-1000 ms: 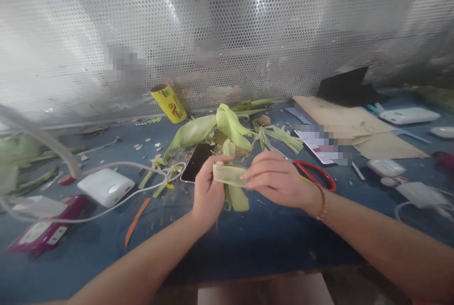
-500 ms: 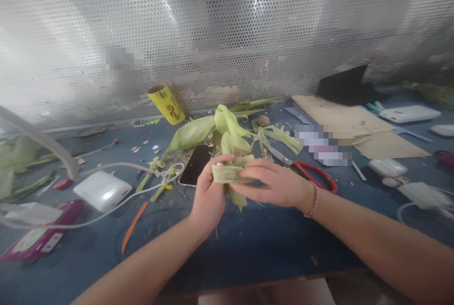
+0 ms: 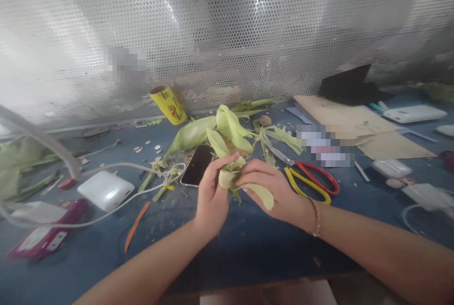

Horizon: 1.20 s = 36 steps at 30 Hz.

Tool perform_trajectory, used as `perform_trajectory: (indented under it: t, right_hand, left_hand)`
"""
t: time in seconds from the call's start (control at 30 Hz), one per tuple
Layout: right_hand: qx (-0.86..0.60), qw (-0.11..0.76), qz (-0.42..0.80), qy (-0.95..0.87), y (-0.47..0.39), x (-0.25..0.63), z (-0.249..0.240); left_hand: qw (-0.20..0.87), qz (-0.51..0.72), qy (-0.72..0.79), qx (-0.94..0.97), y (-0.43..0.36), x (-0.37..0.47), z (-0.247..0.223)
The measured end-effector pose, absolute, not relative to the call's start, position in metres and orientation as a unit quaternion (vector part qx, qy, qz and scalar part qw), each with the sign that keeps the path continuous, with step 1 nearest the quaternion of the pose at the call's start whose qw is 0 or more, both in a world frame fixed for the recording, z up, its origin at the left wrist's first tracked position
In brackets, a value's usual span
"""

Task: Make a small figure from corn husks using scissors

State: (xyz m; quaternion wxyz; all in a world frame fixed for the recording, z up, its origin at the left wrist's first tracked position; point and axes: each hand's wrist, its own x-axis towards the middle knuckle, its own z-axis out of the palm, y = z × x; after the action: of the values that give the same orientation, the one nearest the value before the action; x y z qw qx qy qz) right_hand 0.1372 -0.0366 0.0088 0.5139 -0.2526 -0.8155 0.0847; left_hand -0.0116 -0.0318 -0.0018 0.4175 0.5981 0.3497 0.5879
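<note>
Between my hands is a bundle of pale green corn husk (image 3: 227, 178), with one strip curling out to the lower right. My left hand (image 3: 213, 191) grips the bundle from the left, thumb along its top. The fingers of my right hand (image 3: 271, 187) are closed on the husk's right side, on the curling strip. Just beyond, larger loose corn husks (image 3: 195, 133) lie on the table. A black-screened phone (image 3: 196, 168) rests left of my left hand, partly under the husks. Scissors (image 3: 315, 177) with red and yellow handles lie right of my right hand.
A yellow cardboard tube (image 3: 169, 106) stands tilted by the perforated metal screen (image 3: 227, 21). A white charger box (image 3: 105, 190) with a cable (image 3: 142, 193) lies left, near a purple box (image 3: 49, 236) and an orange strip (image 3: 137, 226). Brown cardboard (image 3: 347, 120) lies at the right.
The husk strip, earlier stretched flat across between both hands, now curls round the bundle with its end pointing lower right. My right hand has turned downward, baring the scissors' yellow handle.
</note>
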Motion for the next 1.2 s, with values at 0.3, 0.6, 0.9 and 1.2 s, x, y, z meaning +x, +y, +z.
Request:
perform_trajectory:
  t: [0.3,0.6,0.9,1.2]
  right_hand:
    - [-0.381,0.584,0.449,-0.559,-0.033,0.121,0.007]
    - [-0.418,0.592,0.419,-0.546,-0.029,0.129,0.008]
    - [-0.431,0.588,0.416,-0.544,-0.027,0.13,0.003]
    - [-0.351,0.619,0.527,-0.465,-0.032,0.121,-0.005]
  left_hand:
    - [0.334,0.571,0.346,0.665,-0.029,-0.016,-0.004]
    - [0.324,0.535,0.339,0.703,-0.023,-0.017,-0.005]
    - [0.239,0.497,0.324,0.769,-0.022,-0.019,0.001]
    - [0.307,0.536,0.377,0.69,-0.022,-0.02,0.001]
